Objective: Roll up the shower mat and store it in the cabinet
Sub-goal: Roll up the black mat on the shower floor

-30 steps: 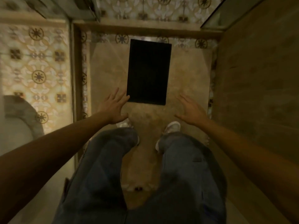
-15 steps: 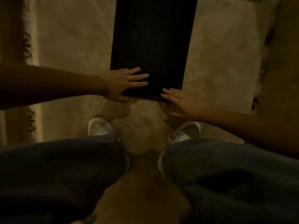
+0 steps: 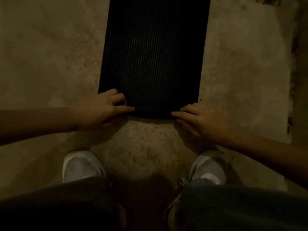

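Observation:
A black shower mat point(image 3: 154, 54) with a fine grid texture lies flat on the beige stone floor, its near short edge just ahead of my feet. My left hand point(image 3: 101, 110) grips the mat's near left corner, fingers curled over the edge. At the near right corner my right hand point(image 3: 198, 121) holds the edge, fingertips on top. The near edge between the hands looks slightly lifted. No cabinet is in view.
My two white shoes point(image 3: 83, 165) and knees in dark trousers point(image 3: 233, 207) fill the bottom of the view. Beige floor point(image 3: 50, 55) lies on both sides of the mat. A patterned tile border point(image 3: 295, 47) runs along the right edge.
I have crouched lower and closer to the mat. Both hands went from resting flat at the near edge to curling around its two near corners.

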The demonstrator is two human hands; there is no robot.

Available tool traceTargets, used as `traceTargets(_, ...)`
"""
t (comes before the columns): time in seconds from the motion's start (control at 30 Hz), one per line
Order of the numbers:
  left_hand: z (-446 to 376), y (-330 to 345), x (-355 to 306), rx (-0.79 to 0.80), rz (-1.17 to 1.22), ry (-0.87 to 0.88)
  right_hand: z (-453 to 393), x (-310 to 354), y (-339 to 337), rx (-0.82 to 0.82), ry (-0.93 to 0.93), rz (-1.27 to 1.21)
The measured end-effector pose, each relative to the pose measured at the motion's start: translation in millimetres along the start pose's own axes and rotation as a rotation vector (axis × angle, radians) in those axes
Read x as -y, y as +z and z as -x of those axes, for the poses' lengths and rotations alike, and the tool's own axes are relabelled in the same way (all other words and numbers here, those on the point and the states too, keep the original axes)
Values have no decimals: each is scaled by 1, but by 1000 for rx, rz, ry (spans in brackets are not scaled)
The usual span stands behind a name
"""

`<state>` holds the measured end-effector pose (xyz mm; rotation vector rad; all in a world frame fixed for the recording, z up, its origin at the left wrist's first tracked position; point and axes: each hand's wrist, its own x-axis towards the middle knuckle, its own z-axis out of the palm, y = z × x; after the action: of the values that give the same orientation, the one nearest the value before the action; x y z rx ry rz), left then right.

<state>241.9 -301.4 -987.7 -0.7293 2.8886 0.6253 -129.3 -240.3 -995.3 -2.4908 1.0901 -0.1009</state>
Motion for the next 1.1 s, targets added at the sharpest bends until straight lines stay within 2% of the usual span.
traceTargets(0.13, -2, -9, -1, -44, 41, -43, -8, -3, -17, -60, 61, -125)
traceTargets(0.23, -6, -13, -4, -66, -17, -24, -10, -3, -16, -109, 108, -181)
traceTargets(0.3, -7, -9, -7, -66, -39, -74, -10, -2, -10, -152, 160, -174)
traceTargets(0.47, -9, 12, -17, -207, -319, -107, -8, -2, -3, -250, 174, 32)
traceTargets(0.57, -15, 16, -20, -257, -399, -134, -14, 4, -4, -290, 157, 203)
traceTargets(0.8, -25, 30, -1, -337, -378, -88, -30, 18, 3, -270, 223, 275)
traceTargets(1.1, -35, 28, 11, -294, -307, -32, -33, 10, 16, -258, 217, 369)
